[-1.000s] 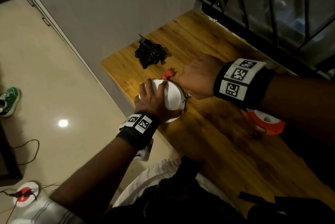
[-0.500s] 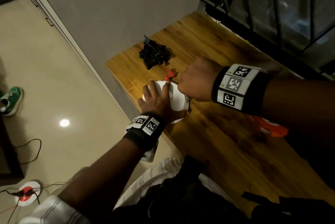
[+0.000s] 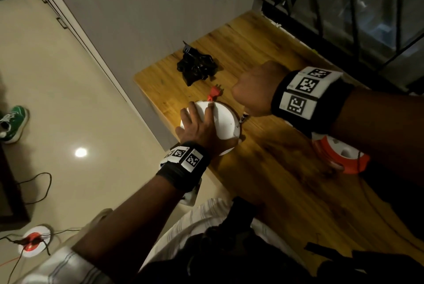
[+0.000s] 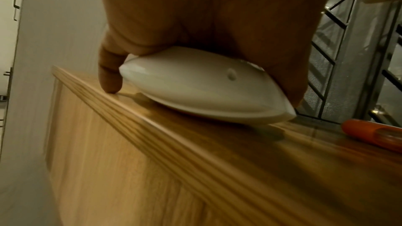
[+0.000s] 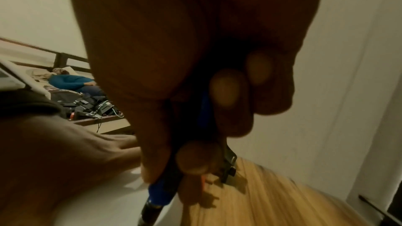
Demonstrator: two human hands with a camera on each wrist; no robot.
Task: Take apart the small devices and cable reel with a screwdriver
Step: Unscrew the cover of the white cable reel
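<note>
- Plainly, the step in hand is the white reel (image 3: 226, 120): the left hand (image 3: 197, 127) presses flat over its domed shell, fingers spread and curved to the dome, one fingertip (image 4: 109, 82) down on the counter (image 3: 275, 169); the right hand (image 3: 251, 94) is fisted round a blue-handled screwdriver (image 5: 167, 195), its dark tip angled down at the reel's right rim
- The grip, then: the left holds the reel steady by pressure more than by clasping; the right is curled tight on the tool
- Next, I judge, the tip must find a screw head or the seam; whether it is seated yet cannot be told, since the shaft's end is hidden behind the shell; the left hand must stop the shell turning or sliding
- The reel sits at the counter's near-left edge, close to the drop; it is smooth, round and lens-shaped, with one small round recess (image 4: 231, 74) in its side; a red plug (image 3: 214, 93) sticks out at its far edge
- An orange reel (image 3: 339, 157) lies to the right under the right forearm; a black device (image 3: 197, 67) rests farther back
</note>
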